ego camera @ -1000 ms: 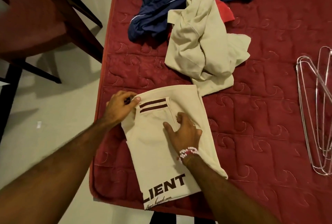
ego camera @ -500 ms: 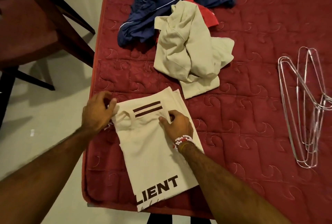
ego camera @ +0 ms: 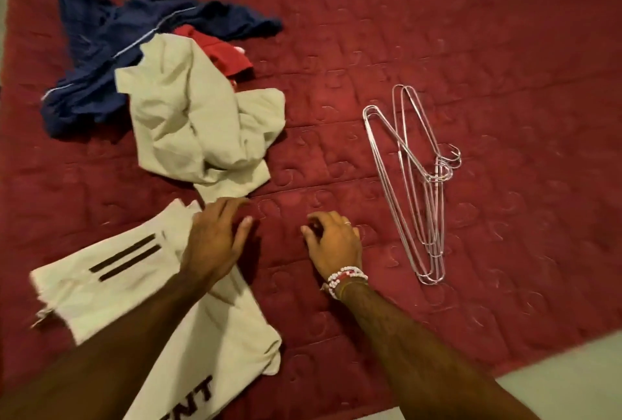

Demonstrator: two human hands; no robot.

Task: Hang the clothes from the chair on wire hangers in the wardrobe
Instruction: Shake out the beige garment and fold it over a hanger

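A folded cream shirt (ego camera: 134, 288) with two dark stripes and black lettering lies at the near left of the red mattress (ego camera: 471, 49). My left hand (ego camera: 215, 244) rests flat on its right edge, fingers spread. My right hand (ego camera: 333, 244), with a bead bracelet at the wrist, hovers over bare mattress with curled fingers holding nothing. A stack of wire hangers (ego camera: 417, 184) lies to its right, a hand's width away. Behind lie a crumpled cream garment (ego camera: 198, 120), a navy garment (ego camera: 101, 59) and a red one (ego camera: 218, 53).
The mattress edge runs along the bottom right, with pale floor (ego camera: 572, 382) beyond it. A strip of floor also shows at the far left edge.
The view has swung right, so the chair is out of sight and the hangers sit near the middle. Both hands have let go of the folded shirt's collar and moved right.
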